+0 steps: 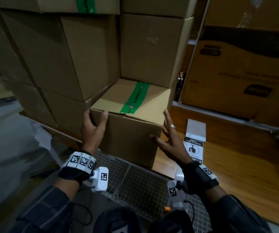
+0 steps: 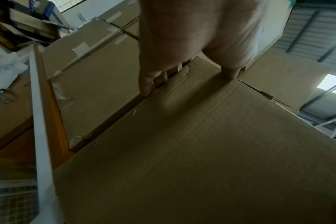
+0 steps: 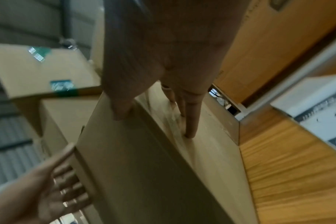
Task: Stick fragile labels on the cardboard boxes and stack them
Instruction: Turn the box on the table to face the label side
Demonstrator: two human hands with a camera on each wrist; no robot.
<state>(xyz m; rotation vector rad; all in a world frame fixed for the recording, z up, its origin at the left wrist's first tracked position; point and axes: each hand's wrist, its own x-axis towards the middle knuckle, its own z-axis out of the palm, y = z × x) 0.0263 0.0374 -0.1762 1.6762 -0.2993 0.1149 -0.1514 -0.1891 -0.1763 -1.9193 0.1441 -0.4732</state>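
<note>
left hand (image 2: 192, 37) — fingers on box (image 2: 201, 144) edge | stacked boxes (image 2: 90, 78) beside

**Matt cardboard, glossy tape**

The box (image 1: 132, 132) is matt brown corrugated cardboard, its face faintly ribbed, sealed with glossy green plastic tape (image 1: 136, 98). Metal staples (image 2: 134, 112) dot 1 edge. The floor (image 1: 236, 157) is smooth wood. The labels (image 1: 194, 145) are white paper.

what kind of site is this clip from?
Most likely a warehouse or stockroom: stacked cardboard boxes fill the view, some sealed with green tape, a sheet of fragile labels lies on the wooden surface, and corrugated metal roofing shows overhead.
</note>
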